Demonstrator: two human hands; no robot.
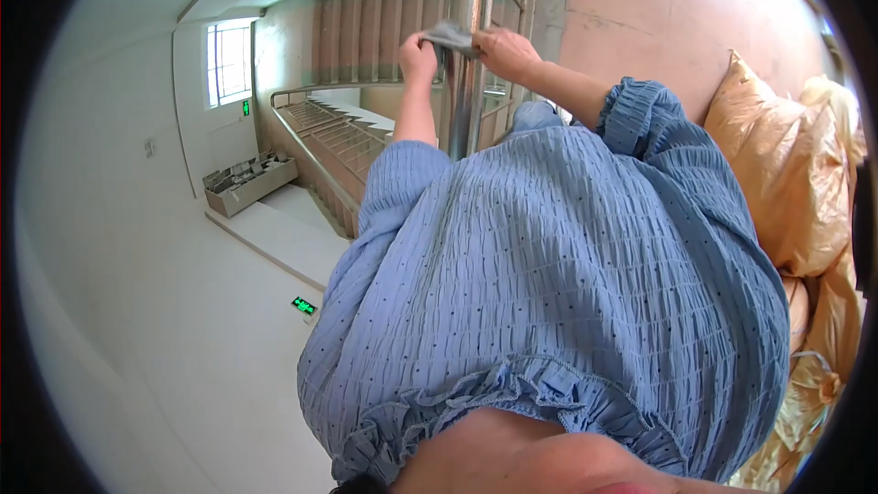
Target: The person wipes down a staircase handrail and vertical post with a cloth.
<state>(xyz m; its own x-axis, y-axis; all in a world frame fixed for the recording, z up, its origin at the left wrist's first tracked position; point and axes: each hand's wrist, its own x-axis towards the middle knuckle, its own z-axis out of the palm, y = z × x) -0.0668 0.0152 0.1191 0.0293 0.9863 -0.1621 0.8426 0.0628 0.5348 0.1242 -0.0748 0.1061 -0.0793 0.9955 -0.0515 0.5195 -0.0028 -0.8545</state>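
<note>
A grey cloth [451, 37] stretches between my two hands and lies over a shiny metal handrail [465, 101]. My left hand [418, 57] is closed on the cloth's left end, on the stairwell side of the rail. On the other side, my right hand [508, 55] has its fingers closed round the right end. The part of the cloth against the far side of the rail is hidden, and its edges look slightly blurred.
Stairs [375, 32] with a lower railing [315, 142] drop away to the left. Large stuffed tan sacks [777, 165] lean at my right. Across the stairwell, a long box of items [251, 185] sits on a ledge below a window [229, 62].
</note>
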